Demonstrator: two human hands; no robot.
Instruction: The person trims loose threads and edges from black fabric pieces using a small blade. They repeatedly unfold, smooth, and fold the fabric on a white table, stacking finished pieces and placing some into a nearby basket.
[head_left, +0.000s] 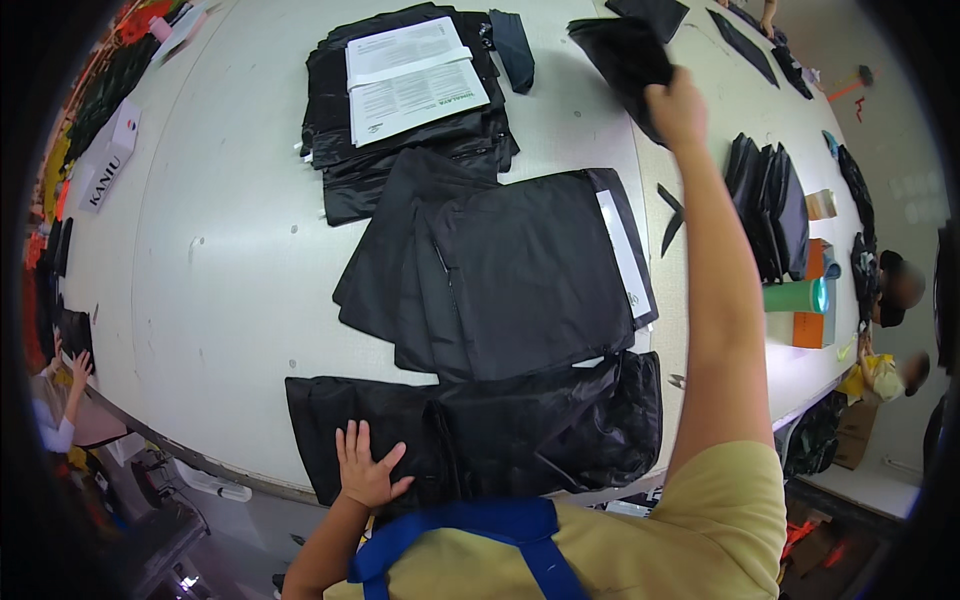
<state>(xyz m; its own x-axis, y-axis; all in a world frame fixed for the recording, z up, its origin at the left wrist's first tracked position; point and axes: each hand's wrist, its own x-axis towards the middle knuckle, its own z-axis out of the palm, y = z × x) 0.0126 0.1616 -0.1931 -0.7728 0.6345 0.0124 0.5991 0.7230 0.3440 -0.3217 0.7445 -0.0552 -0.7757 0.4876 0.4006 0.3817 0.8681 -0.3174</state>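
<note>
My left hand (370, 468) lies flat with fingers spread on a black fabric piece (550, 425) along the table's near edge. My right arm reaches far out to the right. In the closed fingers of my right hand (682, 108) is a folded black cloth (622, 62), slightly blurred and raised at one end. Between my hands, several flat black fabric pieces (530, 275) overlap in a fan, with a white strip of paper (624, 255) showing at their right side. Behind them, printed white sheets (415, 105) rest on a pile of black fabric pieces (330, 115).
Right of my arm stand folded black pieces (765, 205), a green cylinder (795, 296) and an orange box (815, 335). A small dark forked piece (671, 218) lies beside my forearm. A white box (110, 155) sits at the left. Other people's hands (78, 370) show at the left edge.
</note>
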